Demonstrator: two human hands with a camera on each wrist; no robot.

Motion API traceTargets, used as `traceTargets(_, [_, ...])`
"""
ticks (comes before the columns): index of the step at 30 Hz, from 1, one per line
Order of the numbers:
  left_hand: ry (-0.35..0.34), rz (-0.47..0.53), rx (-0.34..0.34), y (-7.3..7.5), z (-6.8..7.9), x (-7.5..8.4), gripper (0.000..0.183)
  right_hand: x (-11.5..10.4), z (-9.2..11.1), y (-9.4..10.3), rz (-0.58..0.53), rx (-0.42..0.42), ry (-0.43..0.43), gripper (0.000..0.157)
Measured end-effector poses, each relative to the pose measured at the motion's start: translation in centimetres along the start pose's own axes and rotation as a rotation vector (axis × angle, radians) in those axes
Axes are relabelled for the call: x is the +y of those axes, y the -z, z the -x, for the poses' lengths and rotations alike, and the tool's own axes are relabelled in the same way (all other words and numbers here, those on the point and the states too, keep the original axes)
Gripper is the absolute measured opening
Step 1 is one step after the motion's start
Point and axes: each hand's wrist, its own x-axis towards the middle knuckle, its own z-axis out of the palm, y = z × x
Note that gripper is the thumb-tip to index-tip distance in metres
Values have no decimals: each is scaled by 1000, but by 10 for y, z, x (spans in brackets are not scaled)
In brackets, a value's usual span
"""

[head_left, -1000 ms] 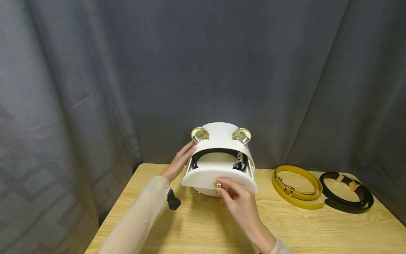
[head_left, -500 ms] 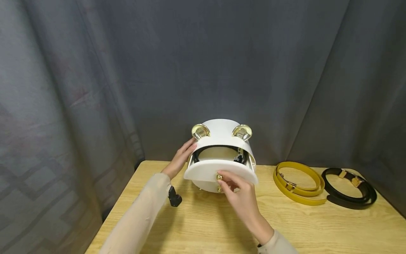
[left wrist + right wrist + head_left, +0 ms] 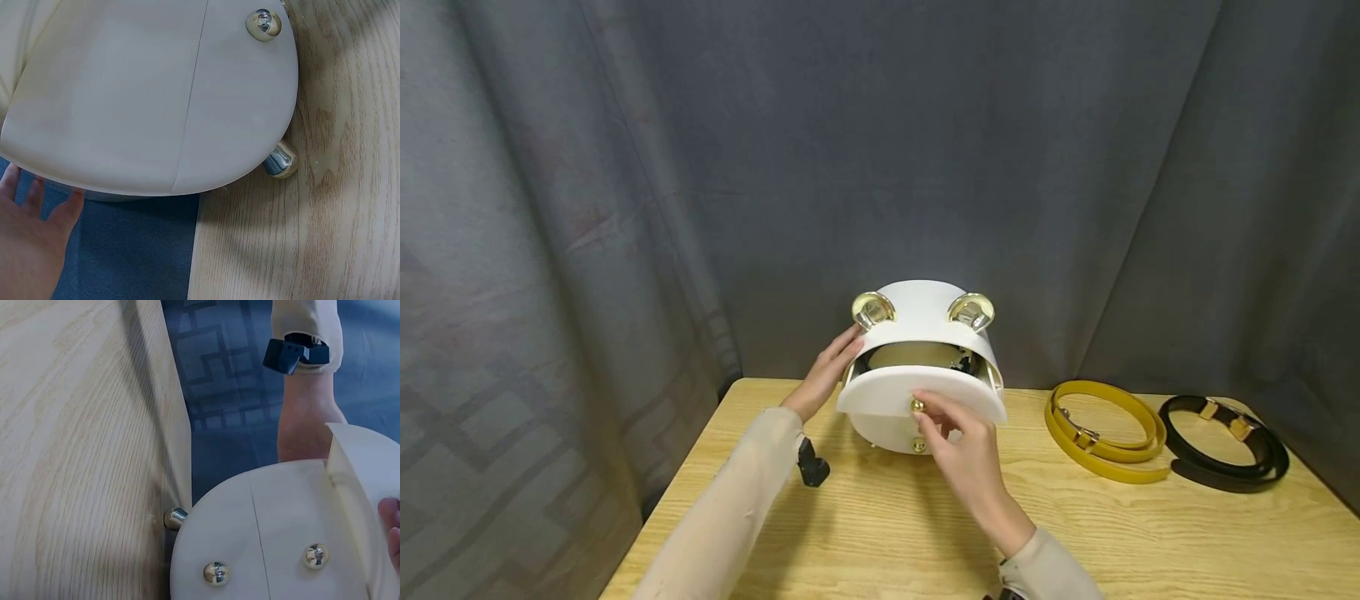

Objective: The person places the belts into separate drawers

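Note:
A white storage box (image 3: 925, 308) with gold ear-shaped pieces (image 3: 873, 310) on top stands on the table. Its upper drawer (image 3: 880, 392) is partly out; inside, a black coiled band with a silvery part (image 3: 964, 364) shows only partly. My right hand (image 3: 962, 442) pinches the drawer's gold knob (image 3: 917, 405) between thumb and forefinger; in the right wrist view only its fingertips (image 3: 390, 519) show. My left hand (image 3: 827, 375) rests with extended fingers against the box's left side, and in the left wrist view those fingers (image 3: 65, 212) touch the white shell's edge.
On the wooden table (image 3: 865, 533), a coiled yellow belt (image 3: 1120, 475) and a coiled black belt (image 3: 1225, 482) lie right of the box. Lower on its front is another gold knob (image 3: 919, 445). A grey curtain (image 3: 1000, 167) hangs behind.
The drawer has slid inward with my right hand on its knob, and the gap above it has narrowed. My left hand stays on the box's side.

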Motion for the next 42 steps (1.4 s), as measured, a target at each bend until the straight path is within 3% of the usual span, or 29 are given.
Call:
traceTargets(16, [-1,-7,-3,2,-1,-1,58,14,-7,-3,12,22,-13,33])
traceTargets(19, [20,-7,-27,2,3,10,58,16,-8,-4,15,15,-17,31])
traceTargets(23, [20,-28,-14,2,4,11,59,19,-11,-5,20,13,-22,30])
traceTargets(29, [-3,-20,8,4,0,-1,59,22,-15,-9,16,26,-6,30])
traceTargets(42, [12,-14,7,4,-1,0,58,29,-24,-6,87,-56,4,29])
